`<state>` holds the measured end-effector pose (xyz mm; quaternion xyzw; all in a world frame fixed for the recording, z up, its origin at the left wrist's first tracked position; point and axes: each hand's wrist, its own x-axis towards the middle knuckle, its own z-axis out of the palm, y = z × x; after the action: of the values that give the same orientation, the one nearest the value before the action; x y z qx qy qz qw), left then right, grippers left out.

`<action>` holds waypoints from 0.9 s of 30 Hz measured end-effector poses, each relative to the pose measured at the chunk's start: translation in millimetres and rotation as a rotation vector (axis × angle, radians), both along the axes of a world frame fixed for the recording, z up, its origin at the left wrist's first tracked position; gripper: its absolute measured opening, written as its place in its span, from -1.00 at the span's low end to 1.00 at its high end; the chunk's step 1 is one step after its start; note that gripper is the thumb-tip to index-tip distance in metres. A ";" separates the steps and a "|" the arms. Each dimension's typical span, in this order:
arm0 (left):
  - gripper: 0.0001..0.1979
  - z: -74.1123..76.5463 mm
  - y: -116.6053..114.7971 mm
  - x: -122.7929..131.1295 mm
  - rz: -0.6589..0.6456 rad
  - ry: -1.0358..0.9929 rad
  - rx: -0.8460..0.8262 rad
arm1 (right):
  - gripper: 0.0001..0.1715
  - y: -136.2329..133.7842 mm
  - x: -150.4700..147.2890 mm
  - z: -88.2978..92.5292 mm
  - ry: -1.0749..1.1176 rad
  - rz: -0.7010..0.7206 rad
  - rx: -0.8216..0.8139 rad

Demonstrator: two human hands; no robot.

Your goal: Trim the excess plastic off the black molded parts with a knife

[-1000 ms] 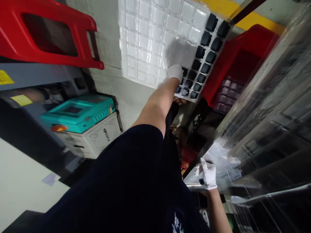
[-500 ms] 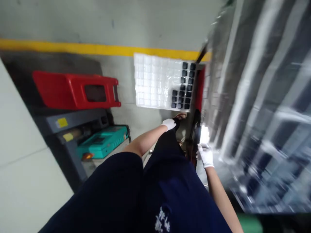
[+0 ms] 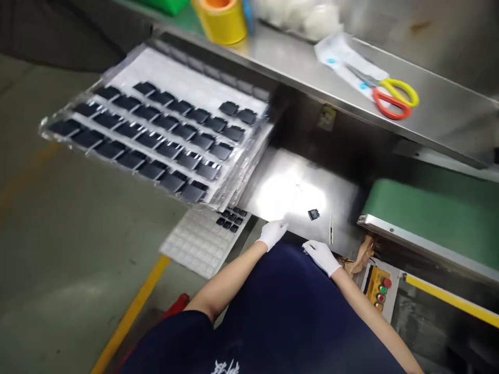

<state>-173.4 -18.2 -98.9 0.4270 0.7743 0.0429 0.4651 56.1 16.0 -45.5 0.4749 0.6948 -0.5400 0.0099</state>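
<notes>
My left hand [image 3: 272, 232], in a white glove, rests at the near edge of a shiny steel plate [image 3: 288, 192], fingers stretched toward it and holding nothing. My right hand [image 3: 320, 254], also gloved, lies just right of it near my lap, fingers loosely extended and empty. A single small black part [image 3: 313, 214] sits on the plate a short way beyond both hands. A stack of clear blister trays [image 3: 156, 140] filled with black parts stands at the left of the plate.
A green conveyor belt [image 3: 424, 218] runs off to the right, with a button box [image 3: 380, 291] below it. Scissors [image 3: 392, 96] and a yellow tape roll [image 3: 222, 18] lie on the steel shelf behind. A mostly unfilled tray [image 3: 202, 239] lies on the floor.
The view has swung up from the floor tray to the workbench. My left hand has come away from the floor tray, and both hands now sit at the steel plate's near edge.
</notes>
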 end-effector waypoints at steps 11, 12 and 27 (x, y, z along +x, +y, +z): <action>-0.72 13.0 115.7 136.6 -0.177 0.201 0.046 | -0.55 -27.9 156.2 -57.6 0.148 -0.436 -0.188; -0.73 18.2 115.7 142.6 -0.168 0.196 0.042 | -0.53 -28.7 164.9 -59.6 0.171 -0.473 -0.197; -0.63 135.6 31.0 197.0 -0.178 -0.179 0.333 | -0.43 -15.7 134.4 46.2 0.750 -0.557 -0.161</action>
<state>23.7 12.8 36.7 0.5592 0.6714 0.1667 0.4569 190.5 0.3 0.7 0.4130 0.4525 -0.7084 -0.3503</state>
